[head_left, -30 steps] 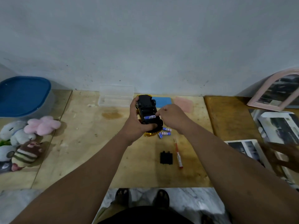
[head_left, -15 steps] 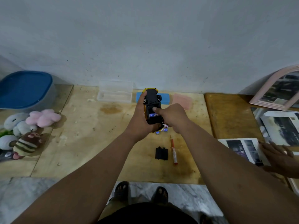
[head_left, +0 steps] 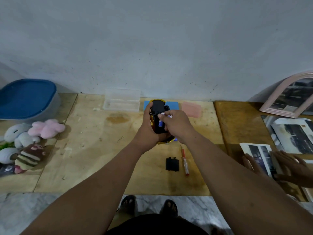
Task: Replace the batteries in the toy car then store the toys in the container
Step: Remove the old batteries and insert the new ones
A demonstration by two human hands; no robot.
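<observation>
Nearest me on the wooden table point(head_left: 84, 158), the black battery cover point(head_left: 172, 164) is lying flat w/ the red screwdriver point(head_left: 185, 162) just beside it on the right, both untouched, so the compartment is still open. Further out, my left hand point(head_left: 149, 131) is clamped round the toy car point(head_left: 158, 116), holding it belly-up above the table, its yellow body peeking out below my palm. My right hand point(head_left: 176, 126) is closed on batteries: one blue cell point(head_left: 160, 123) is being pressed into the bay under the fingertips, and another point(head_left: 166, 115) is sticking out past the knuckles. Vs half a sec ago the car is sitting a bit higher and the extra cell is now showing in my right hand, so I'm judging the loading is midway, not done; cover and screw come after. A spare cell point(head_left: 175, 139) is peeking out below my right wrist. Far left, plush toys point(head_left: 32, 138) are waiting near the blue-lidded container point(head_left: 27, 99), lid still on. A clear plastic case point(head_left: 122, 102) is sitting by the wall.
</observation>
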